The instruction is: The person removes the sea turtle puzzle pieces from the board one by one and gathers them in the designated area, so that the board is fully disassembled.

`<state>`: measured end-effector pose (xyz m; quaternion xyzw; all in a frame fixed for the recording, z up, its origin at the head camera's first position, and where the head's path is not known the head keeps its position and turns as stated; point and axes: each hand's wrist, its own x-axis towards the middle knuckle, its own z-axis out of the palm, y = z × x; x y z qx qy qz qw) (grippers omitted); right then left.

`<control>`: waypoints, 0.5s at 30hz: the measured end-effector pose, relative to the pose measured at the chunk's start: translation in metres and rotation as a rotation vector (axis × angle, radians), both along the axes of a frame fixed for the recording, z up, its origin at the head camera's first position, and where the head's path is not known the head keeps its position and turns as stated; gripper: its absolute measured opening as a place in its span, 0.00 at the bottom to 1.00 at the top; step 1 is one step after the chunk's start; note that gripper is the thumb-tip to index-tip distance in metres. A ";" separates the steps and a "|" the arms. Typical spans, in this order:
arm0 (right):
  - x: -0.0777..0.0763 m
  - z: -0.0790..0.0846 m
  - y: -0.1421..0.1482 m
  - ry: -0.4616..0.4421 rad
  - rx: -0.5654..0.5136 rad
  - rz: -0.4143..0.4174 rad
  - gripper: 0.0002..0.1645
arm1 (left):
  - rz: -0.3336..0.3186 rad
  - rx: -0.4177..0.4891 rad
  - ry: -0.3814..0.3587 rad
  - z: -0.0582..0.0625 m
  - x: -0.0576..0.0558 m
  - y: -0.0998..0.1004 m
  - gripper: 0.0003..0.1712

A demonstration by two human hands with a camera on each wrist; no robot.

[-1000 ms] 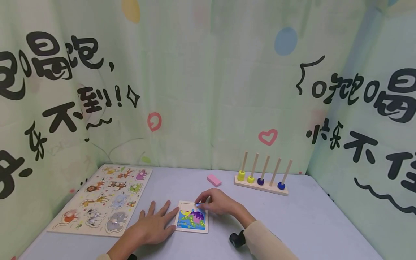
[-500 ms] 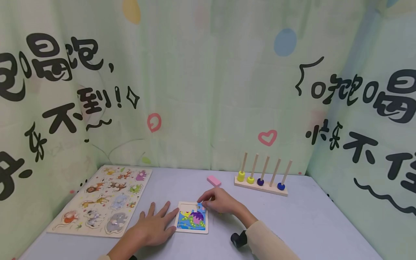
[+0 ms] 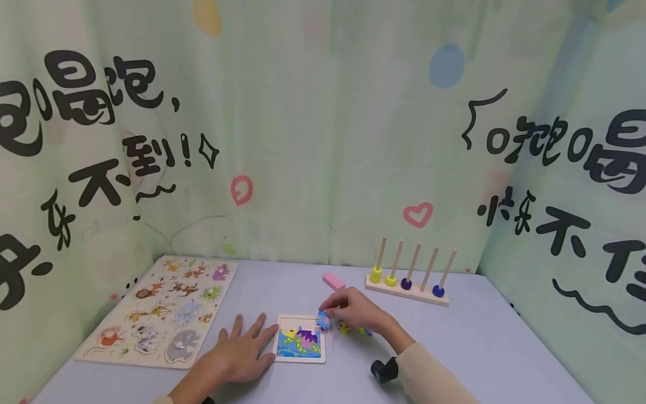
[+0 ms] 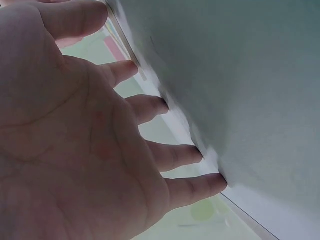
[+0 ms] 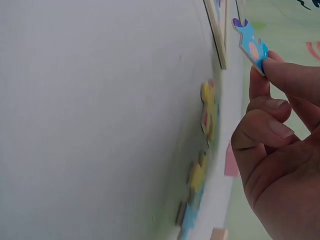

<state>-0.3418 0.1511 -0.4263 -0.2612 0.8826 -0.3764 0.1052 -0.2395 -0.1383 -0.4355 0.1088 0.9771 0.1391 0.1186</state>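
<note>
A right hand (image 5: 280, 142) pinching a light-blue puzzle piece (image 5: 249, 44) by one end, the wooden frame (image 5: 216, 41) near it, loose yellow-and-blue pieces (image 5: 196, 172) on the pale table (image 5: 100, 125), pink block (image 5: 230, 162) partly behind the hand

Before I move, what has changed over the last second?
The right hand has shifted rightward, pinching a blue puzzle piece with a purple corner, now at the upper right corner of the square wooden puzzle board. Yellow and blue pieces right of it have come into view. The left hand stays at the board's left edge; the pink rectangular block hasn't moved.
</note>
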 end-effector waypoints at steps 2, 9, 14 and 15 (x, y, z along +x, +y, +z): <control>0.000 0.002 0.005 -0.008 -0.006 -0.011 0.09 | 0.003 -0.001 -0.006 0.000 0.000 0.000 0.37; 0.001 0.009 0.029 -0.026 0.016 -0.047 0.10 | 0.012 -0.005 -0.009 -0.002 0.000 0.000 0.38; 0.004 0.011 0.048 -0.068 0.001 -0.091 0.10 | 0.006 0.001 -0.004 -0.002 0.000 0.001 0.38; 0.006 0.011 0.051 -0.084 -0.007 -0.100 0.11 | 0.007 0.000 -0.008 -0.002 0.000 0.001 0.38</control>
